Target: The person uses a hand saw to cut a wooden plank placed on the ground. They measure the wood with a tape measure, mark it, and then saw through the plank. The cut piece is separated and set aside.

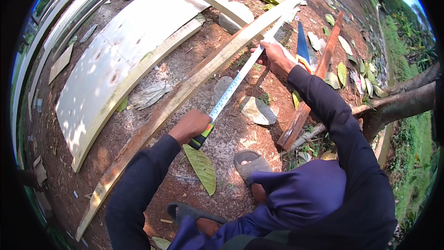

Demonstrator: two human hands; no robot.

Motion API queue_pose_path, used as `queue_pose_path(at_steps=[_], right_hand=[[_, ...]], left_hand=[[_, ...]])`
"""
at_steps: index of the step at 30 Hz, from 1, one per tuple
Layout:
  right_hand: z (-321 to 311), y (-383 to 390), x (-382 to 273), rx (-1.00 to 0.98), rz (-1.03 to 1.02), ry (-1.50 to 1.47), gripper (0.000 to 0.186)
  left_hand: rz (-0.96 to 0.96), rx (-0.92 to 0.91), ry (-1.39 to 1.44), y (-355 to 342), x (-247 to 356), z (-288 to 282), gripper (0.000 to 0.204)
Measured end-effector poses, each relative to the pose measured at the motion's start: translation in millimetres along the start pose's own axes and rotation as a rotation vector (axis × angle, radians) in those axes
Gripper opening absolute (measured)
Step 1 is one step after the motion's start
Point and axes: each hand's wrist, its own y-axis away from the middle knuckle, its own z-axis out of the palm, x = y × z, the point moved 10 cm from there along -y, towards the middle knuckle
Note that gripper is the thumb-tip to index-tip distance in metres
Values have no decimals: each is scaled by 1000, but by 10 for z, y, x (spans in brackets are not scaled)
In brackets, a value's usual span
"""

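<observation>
My left hand (193,124) is closed round the case of a black and lime-green tape measure (202,137). From it a white blade (233,87) runs out, up and to the right. My right hand (276,59) grips the blade farther along, thumb on top; some of its fingers are hidden underneath. The blade lies close beside a long wooden beam (203,70) that slants from the lower left to the upper right. Whether the two touch, I cannot tell. Just right of my right hand is a handsaw (302,41) with a blue blade and an orange and white handle.
A pale plywood sheet (111,60) edged with a wooden strip lies at the left. A reddish-brown plank (319,81) rests on the right, near a tree branch (397,102). Dry leaves, including a big green one (202,169), litter the ground round my sandals (254,164).
</observation>
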Motion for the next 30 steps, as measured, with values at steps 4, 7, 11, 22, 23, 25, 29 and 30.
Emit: queue_pose_path(at_steps=[4, 7, 11, 22, 23, 25, 29, 30], right_hand=[[37, -58, 3, -1, -4, -6, 30], [-7, -104, -45, 2, 16, -11, 31], [-43, -236, -75, 12, 25, -30, 34], [-289, -625, 76, 44, 23, 27, 30], [-236, -618, 90, 47, 23, 48, 30], [-162, -578, 130, 47, 36, 40, 27], [-227, -649, 119, 57, 14, 51, 28], [-222, -655, 123, 43, 13, 46, 28]], left_hand=[[-146, -1, 69, -110, -51, -146, 26], [-73, -12, -27, -203, 38, -222, 26], [-72, 16, -32, -332, 7, -303, 27], [-129, 40, -9, -462, 11, -472, 26], [-67, 24, -144, -461, 14, -449, 25], [-82, 23, -172, -432, -90, -395, 24], [-97, 70, -190, -462, -127, -386, 23], [-83, 42, -185, -476, -126, -370, 26]])
